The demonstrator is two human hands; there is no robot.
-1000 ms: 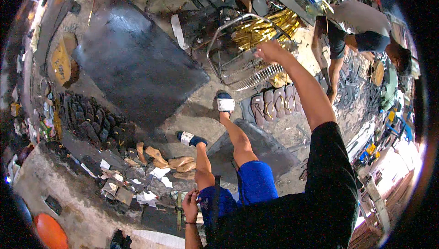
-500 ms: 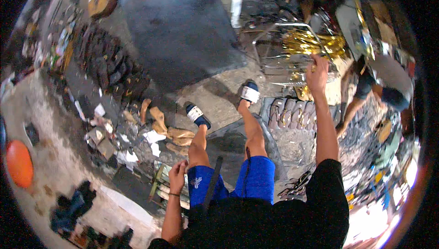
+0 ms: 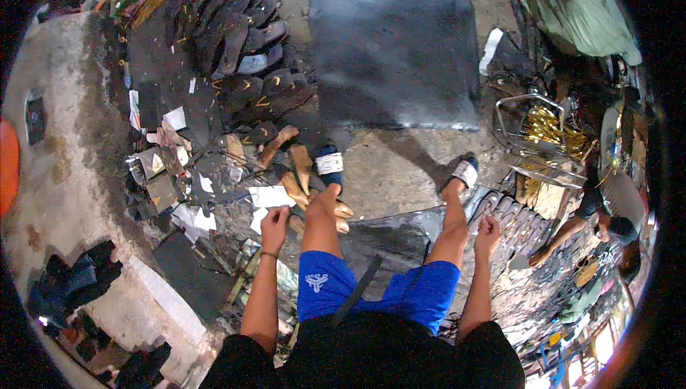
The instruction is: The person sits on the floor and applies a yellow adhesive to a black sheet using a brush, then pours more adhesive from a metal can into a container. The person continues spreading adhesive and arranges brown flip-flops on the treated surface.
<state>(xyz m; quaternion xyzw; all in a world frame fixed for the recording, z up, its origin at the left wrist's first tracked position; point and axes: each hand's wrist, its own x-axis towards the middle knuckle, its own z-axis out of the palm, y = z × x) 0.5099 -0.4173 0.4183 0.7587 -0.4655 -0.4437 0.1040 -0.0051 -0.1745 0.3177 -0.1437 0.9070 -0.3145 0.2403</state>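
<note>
My left hand (image 3: 274, 230) hangs beside my left thigh, fingers curled in; anything inside them is hidden. Near it lie white paper scraps (image 3: 269, 197) and several wooden foot-shaped shoe lasts (image 3: 303, 162) on the floor. My right hand (image 3: 487, 237) is raised beside my right knee with its fingers closed, and whatever they may hold is too small to make out. Beyond that hand, sandal soles with dark straps (image 3: 511, 217) stand in a row. A metal-framed rack (image 3: 530, 100) with shiny gold strips (image 3: 549, 129) is farther off to the right.
A large black sheet (image 3: 393, 46) covers the floor ahead. Dark soles (image 3: 236, 38) are heaped at the far left, with cardboard and paper scraps (image 3: 161, 164) nearer. Another person (image 3: 622, 199) bends over at the right. A green cloth-like cover (image 3: 572, 6) lies at the far right.
My right hand has come back from the gold strips to beside my right knee. The view has turned, so the black sheet and rack appear farther right. My left hand stays by my thigh.
</note>
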